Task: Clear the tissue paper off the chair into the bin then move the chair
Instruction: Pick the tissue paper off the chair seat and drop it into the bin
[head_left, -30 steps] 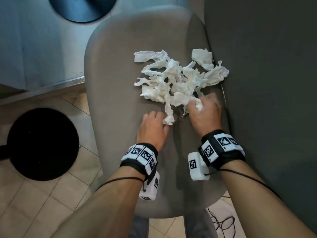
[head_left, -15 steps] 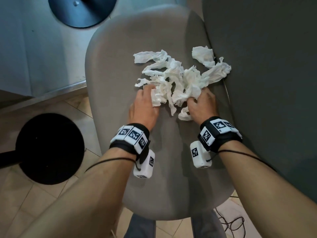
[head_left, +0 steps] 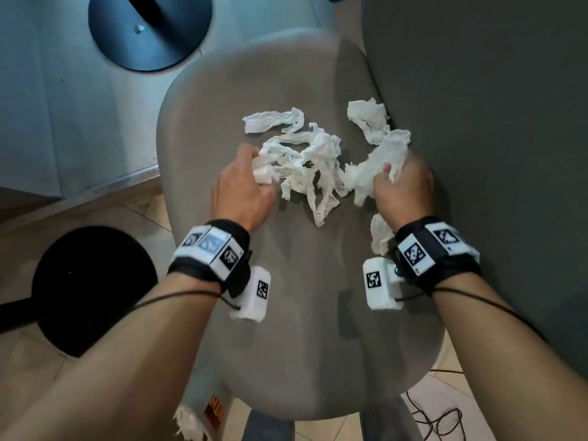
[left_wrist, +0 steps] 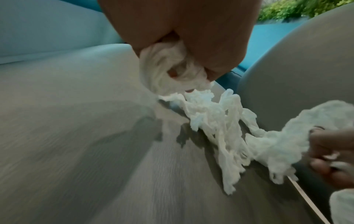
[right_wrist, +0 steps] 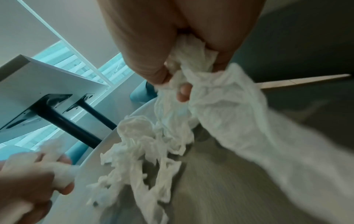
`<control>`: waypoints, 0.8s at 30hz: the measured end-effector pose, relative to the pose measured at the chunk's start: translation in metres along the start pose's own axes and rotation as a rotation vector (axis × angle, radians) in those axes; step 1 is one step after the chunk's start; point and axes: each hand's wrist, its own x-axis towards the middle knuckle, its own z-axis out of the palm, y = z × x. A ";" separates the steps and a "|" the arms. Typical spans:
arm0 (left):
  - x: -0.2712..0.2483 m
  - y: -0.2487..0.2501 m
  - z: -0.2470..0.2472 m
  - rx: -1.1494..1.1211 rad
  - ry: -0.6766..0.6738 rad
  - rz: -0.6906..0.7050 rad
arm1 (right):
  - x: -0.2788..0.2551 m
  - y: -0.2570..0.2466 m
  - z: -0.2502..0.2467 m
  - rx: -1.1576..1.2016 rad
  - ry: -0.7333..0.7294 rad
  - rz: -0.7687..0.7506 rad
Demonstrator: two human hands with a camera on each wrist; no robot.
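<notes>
A tangle of white tissue paper (head_left: 310,157) lies on the grey chair seat (head_left: 302,329). My left hand (head_left: 245,183) grips the tangle's left end, its fingers curled round a wad of tissue paper (left_wrist: 172,71). My right hand (head_left: 402,186) grips the right end, the tissue paper (right_wrist: 193,60) bunched in its fist. Strands (left_wrist: 224,125) stretch between both hands just above the seat. A strip (head_left: 273,120) and a clump (head_left: 369,117) lie loose farther back. A small piece (head_left: 380,233) hangs by my right wrist.
The chair's dark backrest (head_left: 493,154) rises on the right. A black round bin (head_left: 92,291) stands on the tiled floor at the left. A dark round table base (head_left: 149,30) sits at the top left. Cables (head_left: 442,421) lie on the floor at the lower right.
Both hands moved forward into the pile and closed on tissue. They have drawn apart, stretching the tangle between them and lifting it slightly.
</notes>
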 end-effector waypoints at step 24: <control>0.081 0.005 -0.003 0.082 0.135 0.136 | 0.013 -0.021 0.000 -0.155 -0.060 -0.022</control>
